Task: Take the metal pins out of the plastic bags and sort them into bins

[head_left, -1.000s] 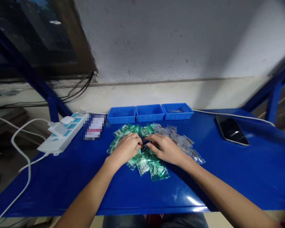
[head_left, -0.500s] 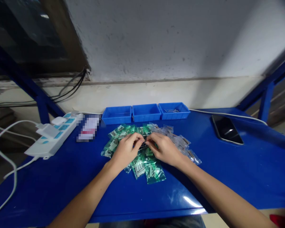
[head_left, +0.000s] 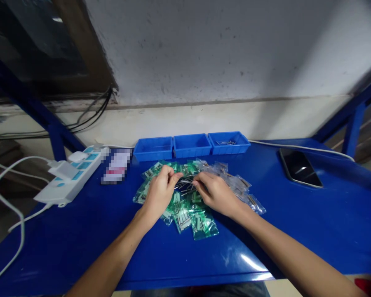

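Head view. Your left hand is over the left side of the heap, thumb stretched toward the middle and index finger curled close above it, leaving little gap; cannot tell whether anything is held. Your right hand faces it, thumb and index fingertips nearly together at the end of a thin rod; cannot tell whether they grip it. The two hands are apart.

Loose dark metal rods lie in a tangle between your hands, in the middle of the heap. Green packets surround them at left, front and back; clear packets lie to the right, partly behind your right hand. All rest on the blue table.

Behind the heap: three blue bins in a row, the right one containing a few metal pieces. Phone far right; power strip far left.
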A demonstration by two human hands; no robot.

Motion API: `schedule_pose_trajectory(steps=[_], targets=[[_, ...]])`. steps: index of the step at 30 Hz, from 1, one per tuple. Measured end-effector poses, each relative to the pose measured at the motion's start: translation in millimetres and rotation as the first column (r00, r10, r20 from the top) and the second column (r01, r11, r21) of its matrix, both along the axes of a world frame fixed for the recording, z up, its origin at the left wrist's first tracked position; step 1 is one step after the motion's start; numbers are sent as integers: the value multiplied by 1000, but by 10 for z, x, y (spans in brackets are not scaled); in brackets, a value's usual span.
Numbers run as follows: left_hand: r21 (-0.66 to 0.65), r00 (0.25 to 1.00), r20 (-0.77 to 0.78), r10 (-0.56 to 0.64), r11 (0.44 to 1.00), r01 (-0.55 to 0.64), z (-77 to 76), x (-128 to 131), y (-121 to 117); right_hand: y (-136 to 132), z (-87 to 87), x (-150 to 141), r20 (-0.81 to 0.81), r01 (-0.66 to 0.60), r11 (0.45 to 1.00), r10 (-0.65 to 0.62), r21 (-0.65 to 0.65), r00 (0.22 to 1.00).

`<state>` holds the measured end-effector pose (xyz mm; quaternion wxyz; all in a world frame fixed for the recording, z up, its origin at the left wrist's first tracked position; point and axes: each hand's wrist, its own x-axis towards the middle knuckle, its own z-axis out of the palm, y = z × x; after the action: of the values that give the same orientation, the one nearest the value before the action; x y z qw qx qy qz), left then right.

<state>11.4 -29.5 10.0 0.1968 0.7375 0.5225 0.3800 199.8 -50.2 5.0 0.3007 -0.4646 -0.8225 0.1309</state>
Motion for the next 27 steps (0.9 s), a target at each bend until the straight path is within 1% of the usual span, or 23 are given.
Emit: schedule_pose_trajectory(steps=[3, 6, 9, 11, 14, 17, 20, 23, 25, 27], targets=[[-4, 998, 21, -57, 998, 57, -37, 27, -12, 6, -15, -4, -2, 4, 1000, -4, -7, 1000], [24, 991, 1, -135, 991, 134, -43, 40, -39, 15, -19, 2, -10, 18, 1000, -18, 8, 1000], [104, 968, -32, -248, 963, 250, -24, 55, -72, 20, -12, 11, -17, 37, 999, -37, 31, 999], [177, 954, -53, -295, 937, 300, -15, 70, -88, 22, -11, 15, -24, 49, 998, -48, 38, 999], [243, 957, -75, -282, 925, 291, -18, 83, -92, 21, -7, 18, -38, 62, 997, -60, 44, 997], [229, 970, -81, -230, 943, 243, -32, 69, -78, 9, 18, 20, -57, 53, 998, -51, 31, 997], [205, 982, -79, -170, 962, 183, -48, 45, -61, -12, 49, 17, -74, -8, 1000, 7, -9, 997], [217, 991, -67, -111, 968, 124, -42, 29, -48, -26, 50, 8, -51, -63, 997, 61, -35, 997], [212, 989, -98, -110, 969, 129, -18, 11, -33, -25, 30, 2, -22, -65, 997, 64, -38, 998], [159, 975, -157, -158, 970, 183, 13, -22, -9, -14, 8, 5, -1, -48, 998, 48, -42, 999]])
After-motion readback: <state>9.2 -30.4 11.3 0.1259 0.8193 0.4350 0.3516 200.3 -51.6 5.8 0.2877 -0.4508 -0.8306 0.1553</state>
